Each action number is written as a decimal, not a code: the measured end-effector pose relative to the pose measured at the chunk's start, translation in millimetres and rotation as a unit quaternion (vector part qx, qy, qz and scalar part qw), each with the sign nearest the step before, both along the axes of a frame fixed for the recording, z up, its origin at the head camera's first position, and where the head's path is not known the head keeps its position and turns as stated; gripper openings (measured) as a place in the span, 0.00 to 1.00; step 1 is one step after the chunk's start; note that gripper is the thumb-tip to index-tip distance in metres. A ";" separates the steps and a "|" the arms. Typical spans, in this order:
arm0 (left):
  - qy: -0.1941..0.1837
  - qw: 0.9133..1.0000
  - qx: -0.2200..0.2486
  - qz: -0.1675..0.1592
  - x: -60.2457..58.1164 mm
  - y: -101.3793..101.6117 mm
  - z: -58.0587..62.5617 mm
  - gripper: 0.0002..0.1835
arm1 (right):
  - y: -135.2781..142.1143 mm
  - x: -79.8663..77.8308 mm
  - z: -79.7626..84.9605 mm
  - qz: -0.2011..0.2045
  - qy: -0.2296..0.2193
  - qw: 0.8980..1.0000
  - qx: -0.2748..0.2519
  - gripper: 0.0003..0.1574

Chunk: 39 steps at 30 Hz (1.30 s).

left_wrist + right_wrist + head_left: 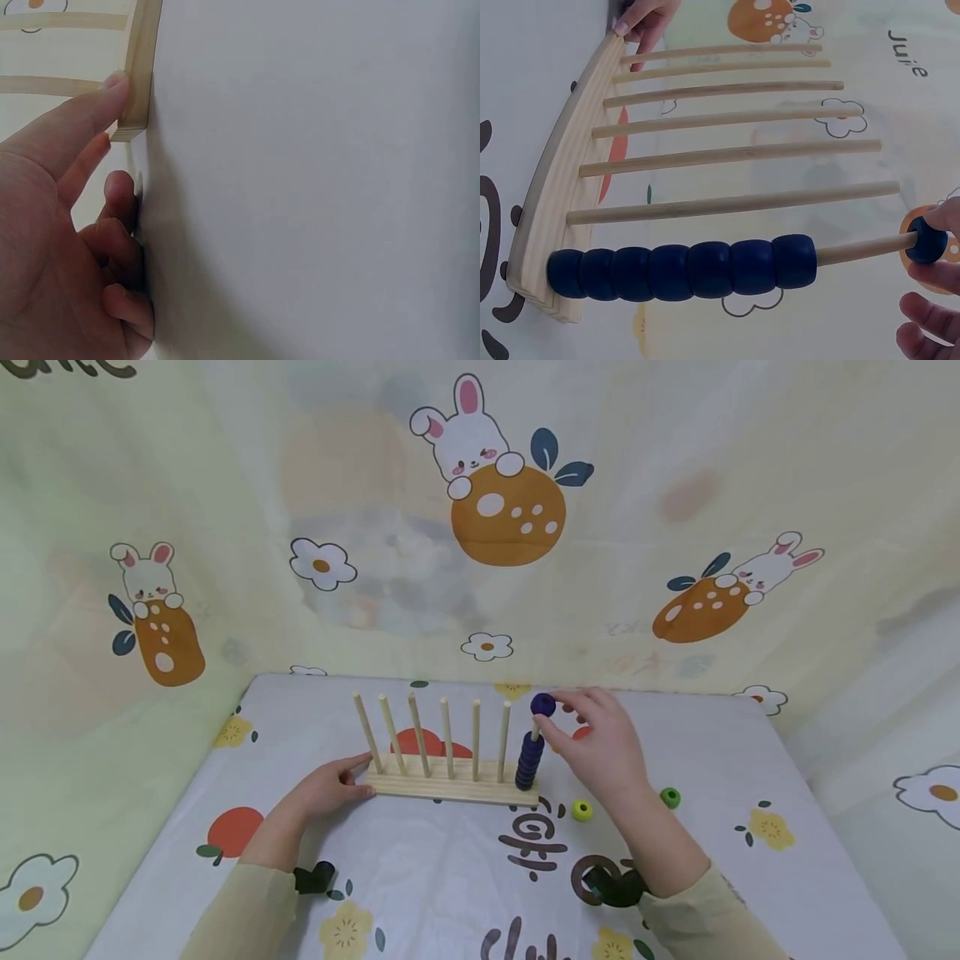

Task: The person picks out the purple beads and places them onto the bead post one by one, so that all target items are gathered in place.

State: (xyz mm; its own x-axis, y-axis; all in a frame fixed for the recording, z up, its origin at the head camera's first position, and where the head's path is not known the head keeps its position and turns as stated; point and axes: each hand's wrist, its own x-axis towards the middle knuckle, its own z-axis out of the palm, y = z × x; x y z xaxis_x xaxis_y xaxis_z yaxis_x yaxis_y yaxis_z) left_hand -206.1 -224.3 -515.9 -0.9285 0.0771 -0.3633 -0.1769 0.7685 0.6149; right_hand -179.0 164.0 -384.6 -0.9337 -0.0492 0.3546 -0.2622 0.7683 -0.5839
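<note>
A wooden peg rack [450,787] stands on the table with a row of upright pegs. Its rightmost peg carries a stack of dark blue beads [690,270]; the other pegs are bare. With thumb and forefinger my left hand [326,789] grips the rack's left end, its other fingers loosely bent in the left wrist view. My right hand [606,743] pinches one more dark blue bead [543,705] at the tip of the rightmost peg. In the right wrist view that bead [928,240] sits at the peg's end, apart from the stack.
A yellow bead [582,811] lies on the table in front of the rack's right end. Farther right, beside my right forearm, is a green bead [671,797]. Behind the table hangs a printed cloth [600,610] with rabbits and flowers.
</note>
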 end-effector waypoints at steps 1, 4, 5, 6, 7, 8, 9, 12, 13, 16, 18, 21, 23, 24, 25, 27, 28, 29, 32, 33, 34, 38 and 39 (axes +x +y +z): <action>-0.001 1.000 0.001 0.000 0.5 -0.4 -0.3 0.38 | -0.4 -0.1 -0.6 0.002 0.003 1.000 0.002 0.26; -0.002 1.000 0.003 0.000 1.3 -1.5 -1.1 0.38 | -1.1 -0.2 -2.1 0.007 0.009 1.000 0.005 0.25; -0.001 1.000 0.003 0.000 1.1 -2.0 -1.5 0.38 | -1.2 -0.2 -2.5 0.007 0.011 1.000 0.005 0.25; 0.001 1.000 0.003 -0.002 0.9 -2.4 -1.8 0.38 | -1.1 -0.2 -2.7 0.008 0.012 1.000 0.006 0.25; 0.003 1.000 0.003 -0.001 0.8 -2.5 -1.6 0.37 | -1.1 -0.2 -2.8 0.008 0.014 1.000 0.006 0.25; 0.005 1.000 0.004 -0.002 0.5 -2.7 -1.9 0.37 | -0.9 0.0 -2.9 0.008 0.016 1.000 0.008 0.25; 0.006 1.000 0.003 -0.003 0.1 -3.1 -2.2 0.37 | -0.9 0.2 -3.1 0.007 0.016 1.000 0.010 0.25; 0.007 1.000 0.002 -0.007 -0.6 -1.7 -1.2 0.37 | 0.5 1.7 -2.4 0.007 0.017 1.000 0.010 0.25; 0.005 1.000 0.002 -0.008 -0.6 -1.3 -0.7 0.37 | 1.0 2.1 -2.4 0.007 0.018 1.000 0.010 0.25; 0.003 1.000 0.001 -0.008 -0.5 -0.6 0.2 0.37 | 2.9 2.7 -3.9 0.007 0.021 1.000 0.007 0.24; 0.003 1.000 0.000 -0.008 -0.3 -0.7 0.2 0.37 | 4.4 2.7 -5.6 0.007 0.023 1.000 0.007 0.24; 0.004 1.000 -0.002 -0.007 -0.3 -1.1 0.1 0.37 | 6.0 3.0 -7.5 0.007 0.020 1.000 0.006 0.23; 0.006 1.000 -0.003 -0.007 -0.3 -1.6 -0.2 0.37 | 6.9 3.2 -8.5 0.006 0.015 1.000 0.006 0.23; 0.007 1.000 -0.003 -0.007 -0.4 -1.9 -0.5 0.37 | 7.3 3.5 -9.0 0.006 0.011 1.000 0.006 0.23; 0.008 1.000 -0.003 -0.007 -0.7 -1.9 -0.6 0.37 | 7.9 3.8 -9.3 0.005 0.009 1.000 0.006 0.24; 0.008 1.000 -0.001 -0.007 -1.3 -2.2 -1.2 0.37 | 9.1 4.4 -10.5 0.003 0.001 1.000 0.007 0.24; 0.009 1.000 0.000 -0.007 -1.6 -2.3 -1.5 0.37 | 9.9 4.6 -11.1 0.003 -0.002 1.000 0.006 0.23; 0.009 1.000 0.001 -0.007 -1.8 -2.3 -1.7 0.37 | 10.8 4.9 -12.2 0.002 -0.006 1.000 0.006 0.23; 0.009 1.000 0.002 -0.006 -1.0 -1.6 -1.8 0.37 | 13.1 5.7 -16.1 -0.001 -0.020 1.000 0.009 0.23; 0.009 1.000 0.003 -0.005 -0.5 -1.4 -1.7 0.37 | 14.0 5.9 -17.8 -0.002 -0.022 1.000 0.011 0.23; 0.008 1.000 0.003 -0.004 0.0 -1.2 -1.7 0.37 | 15.2 5.9 -19.8 -0.001 -0.023 1.000 0.014 0.23; 0.012 1.000 0.003 -0.005 1.3 -1.1 -2.8 0.36 | 21.0 6.4 -27.4 0.003 -0.019 1.000 0.025 0.23; 0.013 1.000 0.004 -0.004 1.7 -0.8 -2.3 0.36 | 22.6 6.7 -28.9 0.005 -0.017 0.999 0.028 0.23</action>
State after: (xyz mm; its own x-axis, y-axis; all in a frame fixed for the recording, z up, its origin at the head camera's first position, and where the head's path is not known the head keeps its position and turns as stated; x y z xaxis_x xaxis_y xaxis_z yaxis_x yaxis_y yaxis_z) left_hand -204.4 -225.1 -518.2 -0.9366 0.0882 -0.3392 -0.1547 0.7645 0.6258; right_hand -172.3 186.6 -413.5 -0.9447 -0.0782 0.3186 -0.2511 0.7974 -0.5488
